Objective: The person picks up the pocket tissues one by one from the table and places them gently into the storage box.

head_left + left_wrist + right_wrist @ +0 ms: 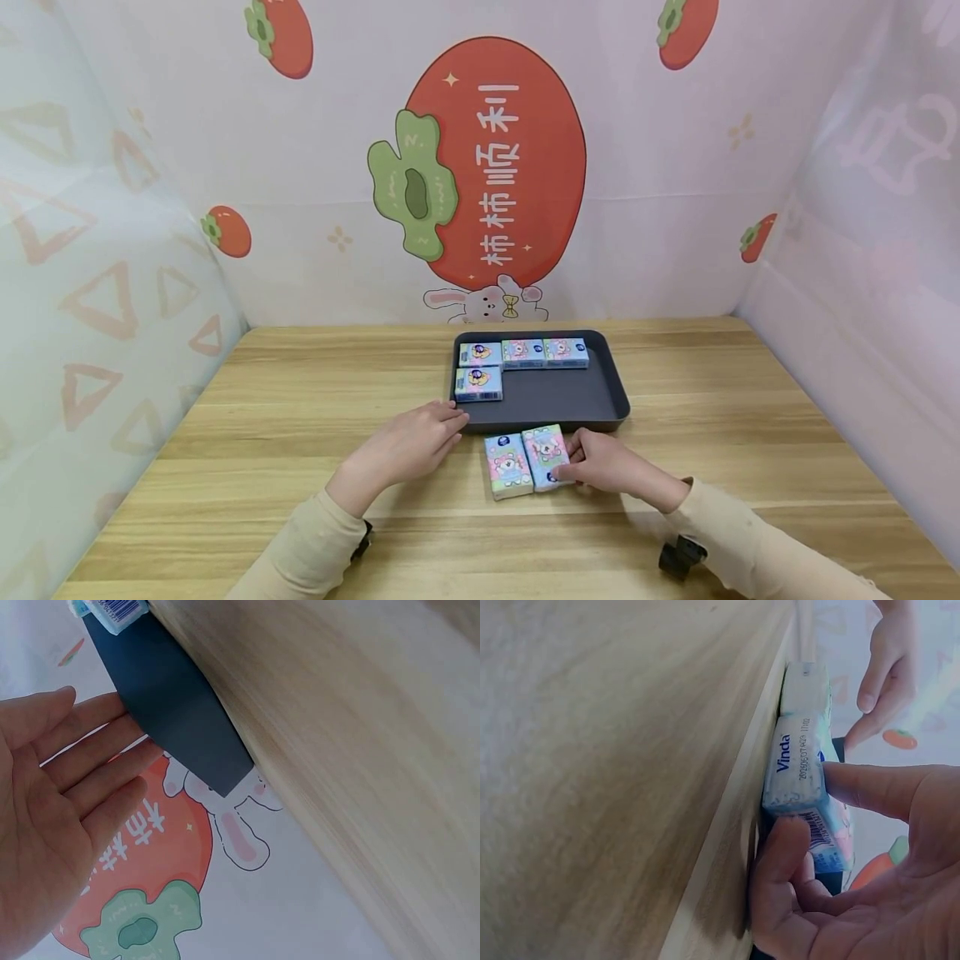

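- The right hand [603,462] has its grip clamped on a small tissue pack [546,454], thumb and fingers pinching it at the end nearer the person.
- That pack is just in front of the tray, with a bear print facing up; whether it rests fully on the table [262,467] or is slightly raised, I cannot tell.
- In the right wrist view, its end reads "Vinda" above a printed date code, and a barcode shows on the side.
- A second pack [508,467] lies flat just beside it, on the person's left, long side against long side.
- The left hand [411,446] holds nothing; its grip is apart, fingers extended, fingertips at the near left corner of the dark tray [555,404].
- Four more packs sit inside the tray: three in a row along the far wall [522,353], and one [478,383] in front of the leftmost of these.
- Both sleeves [311,542] are cream, with a black device [678,557] at each wrist.
- Behind the table hangs a pale backdrop [300,150] printed with persimmons and a rabbit.
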`<state>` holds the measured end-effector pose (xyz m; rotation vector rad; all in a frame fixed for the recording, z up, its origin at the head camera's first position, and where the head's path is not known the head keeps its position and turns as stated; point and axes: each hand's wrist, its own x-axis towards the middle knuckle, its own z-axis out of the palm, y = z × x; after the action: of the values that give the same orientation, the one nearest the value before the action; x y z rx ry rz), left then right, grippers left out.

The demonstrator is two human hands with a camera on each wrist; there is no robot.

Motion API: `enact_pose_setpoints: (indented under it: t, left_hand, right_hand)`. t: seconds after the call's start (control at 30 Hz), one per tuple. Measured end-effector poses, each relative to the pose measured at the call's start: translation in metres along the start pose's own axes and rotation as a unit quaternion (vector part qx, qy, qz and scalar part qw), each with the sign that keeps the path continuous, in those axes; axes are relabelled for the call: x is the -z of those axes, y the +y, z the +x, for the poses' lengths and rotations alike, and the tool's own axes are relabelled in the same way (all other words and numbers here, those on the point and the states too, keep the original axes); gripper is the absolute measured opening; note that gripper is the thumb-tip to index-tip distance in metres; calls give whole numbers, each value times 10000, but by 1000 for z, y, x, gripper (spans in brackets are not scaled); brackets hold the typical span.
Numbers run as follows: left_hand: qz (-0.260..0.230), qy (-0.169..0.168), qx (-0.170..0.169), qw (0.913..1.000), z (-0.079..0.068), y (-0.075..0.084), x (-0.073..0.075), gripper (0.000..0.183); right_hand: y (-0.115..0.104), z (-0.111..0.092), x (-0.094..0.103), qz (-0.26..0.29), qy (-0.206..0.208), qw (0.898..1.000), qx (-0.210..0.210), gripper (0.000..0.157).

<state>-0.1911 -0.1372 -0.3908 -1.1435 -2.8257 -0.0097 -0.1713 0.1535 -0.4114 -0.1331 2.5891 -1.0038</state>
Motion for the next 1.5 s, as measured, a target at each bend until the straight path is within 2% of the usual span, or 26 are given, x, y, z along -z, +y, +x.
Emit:
enact_pose_setpoints:
  t: [0.2, 0.5, 0.73, 1.1, 1.33, 1.5]
  left_hand:
    - [-25, -10, 45, 10000, 0, 0, -1, 33]
    - [-6, 54, -22, 10000, 0, 0, 0, 33]
    - [-70, 56, -16, 10000, 0, -1, 1, 33]
    - [-82, 88, -36, 9999, 0, 0, 1, 32]
    - [-85, 65, -29, 9999, 0, -1, 1, 32]
    - [-69, 103, -74, 9999, 0, -1, 0, 32]
  right_hand:
    - [1, 2, 1, -6, 120, 9997, 205, 37]
    - [2, 2, 7, 190, -141, 9990, 390, 40]
    - [2, 3, 13, 264, -250, 9987, 347, 34]
    - [-3, -2, 21, 601, -540, 9951, 564, 34]
    - [-6, -6, 30, 101, -193, 9969, 762, 30]
    - [-8, -4, 37, 23, -25, 9982, 598, 26]
